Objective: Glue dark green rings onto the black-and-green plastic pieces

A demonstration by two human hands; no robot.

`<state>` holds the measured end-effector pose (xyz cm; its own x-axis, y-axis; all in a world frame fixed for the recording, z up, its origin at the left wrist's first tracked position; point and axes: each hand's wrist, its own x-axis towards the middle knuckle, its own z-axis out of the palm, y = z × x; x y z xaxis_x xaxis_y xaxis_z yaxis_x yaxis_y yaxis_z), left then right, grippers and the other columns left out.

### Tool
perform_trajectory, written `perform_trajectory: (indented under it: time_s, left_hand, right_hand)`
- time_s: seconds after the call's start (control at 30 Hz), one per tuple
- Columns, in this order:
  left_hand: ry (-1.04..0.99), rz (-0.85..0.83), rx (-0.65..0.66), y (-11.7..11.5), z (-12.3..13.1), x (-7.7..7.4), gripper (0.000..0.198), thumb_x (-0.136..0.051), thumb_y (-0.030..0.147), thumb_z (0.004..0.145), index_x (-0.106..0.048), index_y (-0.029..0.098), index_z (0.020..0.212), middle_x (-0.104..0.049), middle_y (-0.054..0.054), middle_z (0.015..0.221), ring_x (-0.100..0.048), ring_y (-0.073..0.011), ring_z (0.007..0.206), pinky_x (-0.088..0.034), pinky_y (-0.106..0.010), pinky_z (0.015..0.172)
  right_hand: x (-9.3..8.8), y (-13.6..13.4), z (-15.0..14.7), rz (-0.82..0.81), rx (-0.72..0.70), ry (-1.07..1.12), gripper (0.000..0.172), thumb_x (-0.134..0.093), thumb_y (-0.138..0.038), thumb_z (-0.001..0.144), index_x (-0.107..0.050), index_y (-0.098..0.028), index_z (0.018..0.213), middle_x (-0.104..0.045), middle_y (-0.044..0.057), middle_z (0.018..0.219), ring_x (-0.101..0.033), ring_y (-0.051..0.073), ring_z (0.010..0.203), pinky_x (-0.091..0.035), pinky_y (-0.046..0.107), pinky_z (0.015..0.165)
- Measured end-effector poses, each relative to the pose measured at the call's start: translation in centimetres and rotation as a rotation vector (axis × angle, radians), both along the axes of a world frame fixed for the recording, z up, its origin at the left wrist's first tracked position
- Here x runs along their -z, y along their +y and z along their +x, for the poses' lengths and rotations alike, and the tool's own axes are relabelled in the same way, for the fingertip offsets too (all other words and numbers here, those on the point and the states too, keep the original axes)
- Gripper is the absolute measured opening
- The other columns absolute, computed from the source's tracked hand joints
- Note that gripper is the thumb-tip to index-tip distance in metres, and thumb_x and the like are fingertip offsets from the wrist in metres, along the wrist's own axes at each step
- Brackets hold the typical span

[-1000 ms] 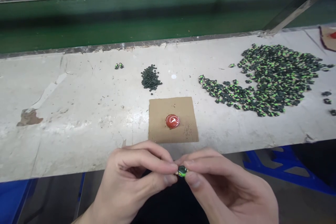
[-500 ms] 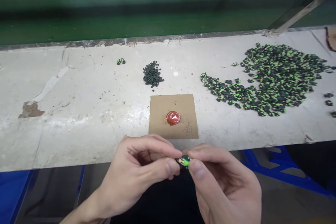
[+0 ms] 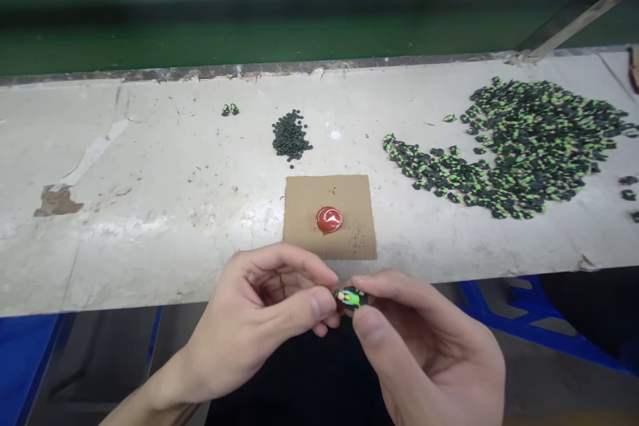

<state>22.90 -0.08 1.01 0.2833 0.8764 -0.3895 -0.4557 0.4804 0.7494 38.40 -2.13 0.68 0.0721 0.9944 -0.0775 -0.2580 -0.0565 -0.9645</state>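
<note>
head view — left hand and right hand pinch green part.

I see a long white worktable with worn, chipped paint. On it, near the front edge, lies a square of brown cardboard with a red blob in its middle. Behind the cardboard is a small heap of dark discs, and to its left I see two tiny green-black pieces. On the right spreads a big pile of green-black parts. Behind the table runs a green belt. Under the table I see a blue frame.
</note>
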Motion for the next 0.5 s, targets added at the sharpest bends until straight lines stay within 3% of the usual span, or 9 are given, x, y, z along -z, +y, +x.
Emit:
perform_trajectory:
  time_s: [0.33,0.5]
  left_hand:
    - [0.082,0.052,0.06,0.4,-0.6,-0.6,0.02,-0.076,0.007,0.09,-0.084,0.024,0.082,-0.078,0.002,0.077,-0.071,-0.0049,0.063,-0.059,-0.007,0.064]
    - [0.136,0.054,0.031,0.0,-0.5,-0.7,0.018,-0.078,0.01,0.09,-0.085,0.025,0.082,-0.078,0.002,0.076,-0.072,-0.0055,0.066,-0.058,-0.005,0.064]
  right_hand:
    - [-0.8,-0.2,-1.0,-0.031,0.151,-0.109,0.022,-0.082,-0.007,0.08,-0.086,-0.028,0.087,-0.075,-0.002,0.072,-0.07,0.011,0.062,-0.06,0.015,0.058]
    - [-0.8,-0.1,-0.2,0.002,0.064,-0.13,0.019,-0.083,-0.011,0.083,-0.087,-0.029,0.091,-0.076,0.0,0.073,-0.071,0.012,0.063,-0.061,0.017,0.058]
